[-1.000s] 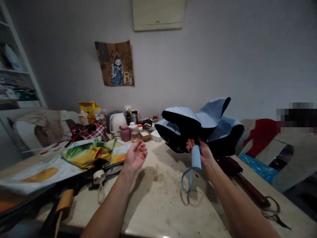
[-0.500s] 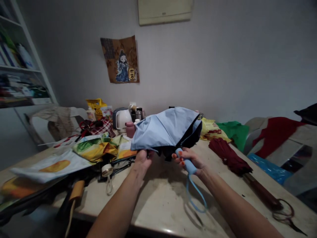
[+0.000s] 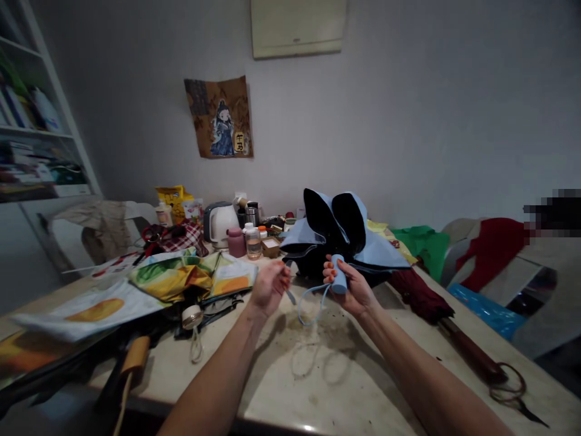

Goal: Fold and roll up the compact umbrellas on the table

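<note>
My right hand point(image 3: 348, 288) is wrapped round the pale blue handle point(image 3: 338, 282) of a folded light blue umbrella point(image 3: 338, 240) with a black lining, whose loose canopy flaps stand up over the table point(image 3: 290, 369). My left hand point(image 3: 269, 286) is closed in a pinch on the umbrella's thin closing strap point(image 3: 289, 295), just left of the handle. The blue wrist loop point(image 3: 311, 303) hangs from the handle between my hands.
A dark red folded umbrella point(image 3: 424, 297) with a wooden handle lies to the right, scissors point(image 3: 511, 393) beyond it. Colourful umbrellas point(image 3: 177, 278) lie at left, a white kettle point(image 3: 218, 223), a pink cup and bottles at the back. Shelves stand far left.
The umbrella's canopy has sprung from draped over the handle to flaps standing up. My left hand let go of the canopy edge and took the strap. The wrist loop swung left.
</note>
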Available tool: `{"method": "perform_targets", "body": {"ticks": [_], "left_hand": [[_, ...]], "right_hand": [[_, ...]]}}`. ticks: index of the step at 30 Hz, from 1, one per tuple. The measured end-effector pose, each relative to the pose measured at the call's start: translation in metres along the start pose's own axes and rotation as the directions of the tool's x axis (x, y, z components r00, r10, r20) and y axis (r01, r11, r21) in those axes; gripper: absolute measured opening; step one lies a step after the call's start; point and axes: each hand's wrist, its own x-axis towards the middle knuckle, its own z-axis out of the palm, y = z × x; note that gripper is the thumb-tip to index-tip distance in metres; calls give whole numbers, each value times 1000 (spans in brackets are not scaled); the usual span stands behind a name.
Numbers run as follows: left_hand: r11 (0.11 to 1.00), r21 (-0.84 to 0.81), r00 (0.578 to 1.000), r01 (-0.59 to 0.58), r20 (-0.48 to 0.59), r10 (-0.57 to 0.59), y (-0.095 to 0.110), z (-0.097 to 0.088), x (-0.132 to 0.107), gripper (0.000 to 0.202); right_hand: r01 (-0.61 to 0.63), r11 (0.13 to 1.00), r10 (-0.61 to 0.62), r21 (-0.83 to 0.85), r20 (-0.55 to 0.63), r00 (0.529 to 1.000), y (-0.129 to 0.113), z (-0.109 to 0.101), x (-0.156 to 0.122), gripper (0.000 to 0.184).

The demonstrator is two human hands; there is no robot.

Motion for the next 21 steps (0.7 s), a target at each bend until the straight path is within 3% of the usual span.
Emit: {"method": "perform_targets", "body": {"ticks": [3,6,9,11,13,15,18,21], "left_hand": [[957,226,964,181,151,-218,-30,14,-6,22],[937,153,925,315,170,-339,-41,22,-3,27],[892,51,877,449,165,-451,-35,23,7,41],[910,-24,907,414,100,-409,-28,23,13,42],[956,-87,960,281,21,-280,-22,23,16,35],[975,-95,980,198,5,-199,-19,23,16,33],[953,-44,952,300,74,-296,-17,26,13,43],[927,-53,927,372,63,-369,-8,30,11,41]], "right_hand": [[-25,999,26,-33,33,999,11,1,-3,27],[-36,997,43,-70,98,994,26,5,-8,31],[-62,991,80,-122,147,986,39,10,-15,34],[-82,986,109,-148,182,977,44,12,-19,35],[-95,979,135,-179,225,965,46,13,-22,35],[-97,970,153,-223,253,955,49,13,-24,37],[-108,952,182,-287,247,952,53,10,-26,41],[-106,930,204,-352,255,945,54,8,-26,43]]}}
